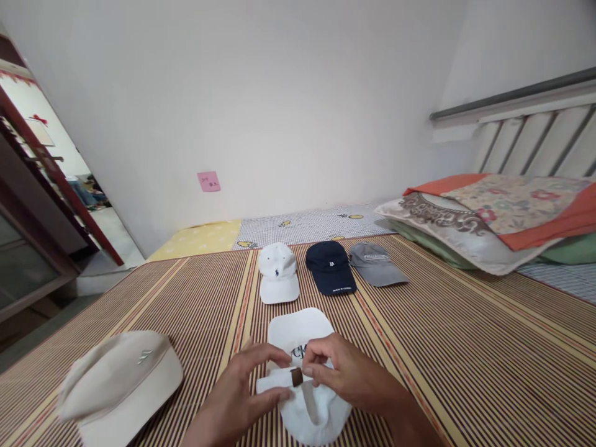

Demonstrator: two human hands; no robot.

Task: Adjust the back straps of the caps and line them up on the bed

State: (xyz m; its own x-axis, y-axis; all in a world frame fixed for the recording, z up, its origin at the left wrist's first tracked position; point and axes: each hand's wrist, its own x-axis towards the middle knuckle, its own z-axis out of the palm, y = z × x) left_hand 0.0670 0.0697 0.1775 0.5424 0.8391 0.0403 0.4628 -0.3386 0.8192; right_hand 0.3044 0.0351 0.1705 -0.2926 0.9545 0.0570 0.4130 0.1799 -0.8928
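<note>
A white cap with dark letters lies on the striped mat in front of me, its brim pointing away and its back strap toward me. My left hand grips the strap's left part between thumb and fingers. On the other side, my right hand pinches the strap beside its brown patch. Behind it stand a white cap with a small blue logo, a navy cap and a grey cap. A beige cap rests at the lower left.
The striped mat covers the bed. Pillows with a floral, orange-edged cloth lie at the right by the headboard. A pink note is on the wall. An open doorway is at the left.
</note>
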